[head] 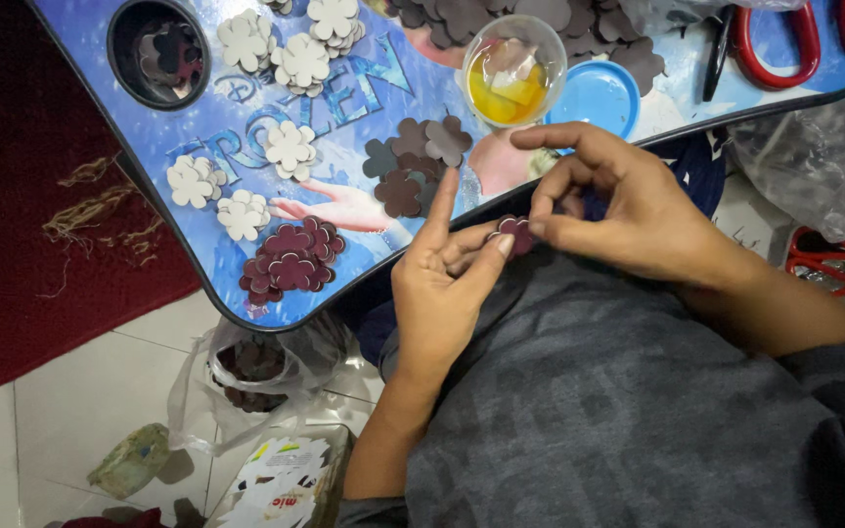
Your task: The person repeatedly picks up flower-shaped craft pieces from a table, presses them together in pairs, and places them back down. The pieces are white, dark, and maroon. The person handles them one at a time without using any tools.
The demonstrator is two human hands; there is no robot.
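Head camera looks down on the left hand [442,284] and right hand [628,200], both pinching one small maroon flower cutout [514,233] between fingertips. Just beyond the pinch lie brown cutouts [413,161] on the blue tray [198,147]; a cup of yellow liquid [512,73] stands farther off.

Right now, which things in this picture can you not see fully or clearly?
All in the head view:
- Dark red flower piece: mostly covered by the fingers of the left hand and the right hand.
- Red scissors: cut off by the top edge.
- Round hole in the tray: its contents are in shadow.
- Plastic bag on the floor: its contents are blurred by the film.
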